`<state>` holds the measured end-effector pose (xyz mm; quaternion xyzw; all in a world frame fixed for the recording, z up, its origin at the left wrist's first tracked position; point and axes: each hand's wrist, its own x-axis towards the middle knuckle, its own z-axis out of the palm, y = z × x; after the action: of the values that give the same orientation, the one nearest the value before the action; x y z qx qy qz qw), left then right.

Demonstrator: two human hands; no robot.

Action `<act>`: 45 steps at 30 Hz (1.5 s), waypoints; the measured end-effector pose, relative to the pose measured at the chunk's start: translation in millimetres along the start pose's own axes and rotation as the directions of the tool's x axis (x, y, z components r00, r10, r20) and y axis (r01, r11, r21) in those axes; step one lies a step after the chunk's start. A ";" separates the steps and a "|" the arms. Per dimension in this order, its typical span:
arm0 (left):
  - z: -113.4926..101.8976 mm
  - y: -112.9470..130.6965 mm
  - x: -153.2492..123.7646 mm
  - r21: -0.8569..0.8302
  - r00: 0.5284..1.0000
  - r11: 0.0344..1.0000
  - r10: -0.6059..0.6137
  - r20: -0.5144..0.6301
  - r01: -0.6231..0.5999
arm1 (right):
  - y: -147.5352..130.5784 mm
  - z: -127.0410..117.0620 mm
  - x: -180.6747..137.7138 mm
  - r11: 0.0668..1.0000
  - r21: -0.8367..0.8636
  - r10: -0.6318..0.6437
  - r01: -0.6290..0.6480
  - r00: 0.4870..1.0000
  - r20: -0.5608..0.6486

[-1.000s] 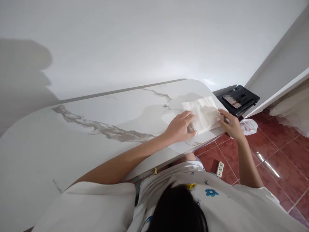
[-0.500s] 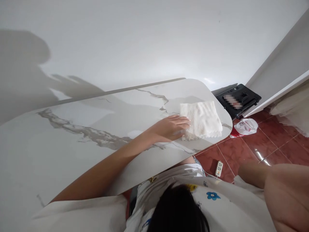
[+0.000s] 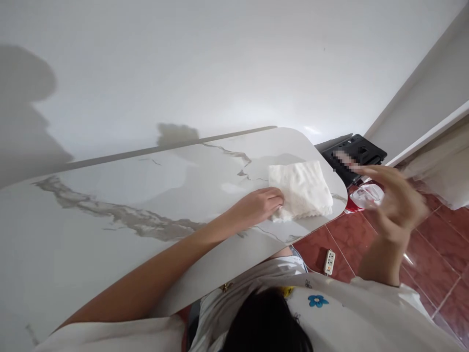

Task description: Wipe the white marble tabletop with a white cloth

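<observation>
A folded white cloth (image 3: 298,189) lies near the right end of a white marble-patterned table (image 3: 146,195). My left hand (image 3: 261,204) rests on the table with its fingers curled on the cloth's left edge, pinching it. My right hand (image 3: 394,201) hangs in the air to the right of the table, above the floor, blurred by motion, with its fingers loosely spread and nothing in them.
A black device (image 3: 353,151) sits on the floor beyond the table's right end. A white plastic bag (image 3: 366,194) and a white power strip (image 3: 329,261) lie on the red tiled floor (image 3: 445,234). A white wall rises behind the table.
My right hand left the cloth, dropped out of the scene, then rose into the air at the right. My left hand's fingers curled on the cloth's left edge.
</observation>
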<state>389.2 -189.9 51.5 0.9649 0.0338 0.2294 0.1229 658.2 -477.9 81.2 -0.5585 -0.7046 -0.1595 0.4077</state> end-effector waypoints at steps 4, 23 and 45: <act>-3.6 -5.2 0.4 -0.040 0.995 0.997 0.068 0.067 -0.065 | 43.1 87.9 107.8 0.985 0.095 0.094 -0.142 0.915 0.392; -51.4 -74.9 123.9 -0.328 0.604 0.786 -0.615 -0.507 0.525 | 115.0 124.9 221.1 0.923 0.017 0.385 -0.385 0.920 -0.078; 1.6 9.1 17.2 0.128 0.809 0.801 -0.587 -0.026 0.585 | 52.0 165.4 92.9 0.883 -0.231 0.466 -0.409 0.827 0.314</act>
<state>405.3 -196.9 59.9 0.9149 0.3441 0.1702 0.1248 636.2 -287.4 37.1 -0.7546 -0.6054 -0.0104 0.2530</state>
